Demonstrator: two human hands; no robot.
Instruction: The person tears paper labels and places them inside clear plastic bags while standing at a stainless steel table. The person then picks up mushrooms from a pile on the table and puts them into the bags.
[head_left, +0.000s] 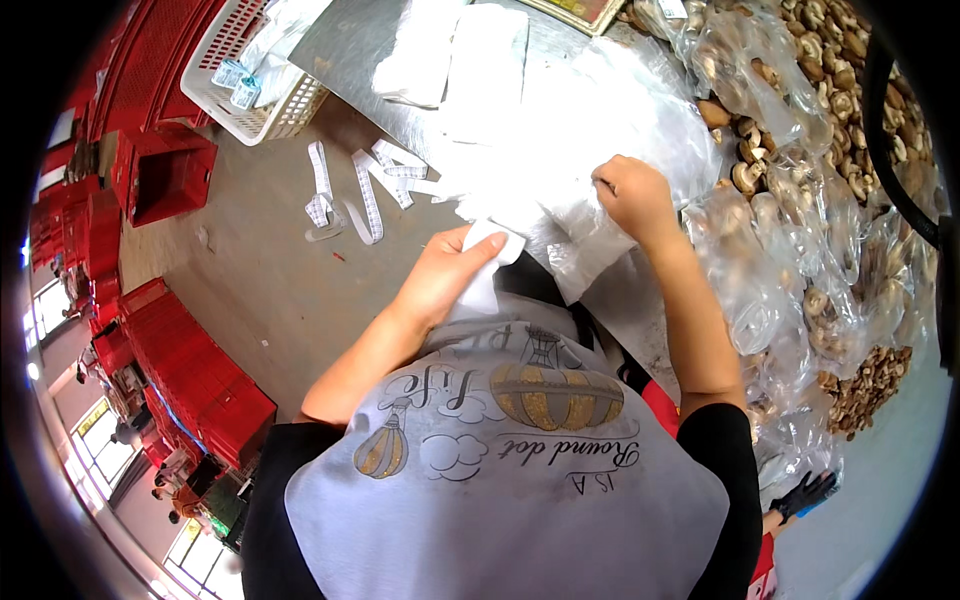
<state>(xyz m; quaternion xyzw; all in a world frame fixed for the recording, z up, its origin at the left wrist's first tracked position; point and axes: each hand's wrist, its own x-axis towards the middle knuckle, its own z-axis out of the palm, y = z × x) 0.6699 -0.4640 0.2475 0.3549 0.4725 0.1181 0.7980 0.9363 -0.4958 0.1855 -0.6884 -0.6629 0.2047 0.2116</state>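
My left hand (442, 270) grips a folded white strip (487, 259) between thumb and fingers, in front of my body at the table's near edge. To the right, my right hand (637, 195) is curled above a clear plastic bag (589, 251); whether its fingers pinch the film cannot be told. Strong glare washes out the tabletop between the hands. Beyond them lie stacks of white plastic bags (487, 64). Several printed label strips (367, 199) hang past the table's left edge.
Bagged mushrooms (750, 232) and loose mushrooms (840, 82) cover the right side. A white basket (292, 112) with label rolls stands at the upper left. Red crates (195, 367) are stacked at left. A co-worker's black-gloved hand (802, 495) shows at the lower right.
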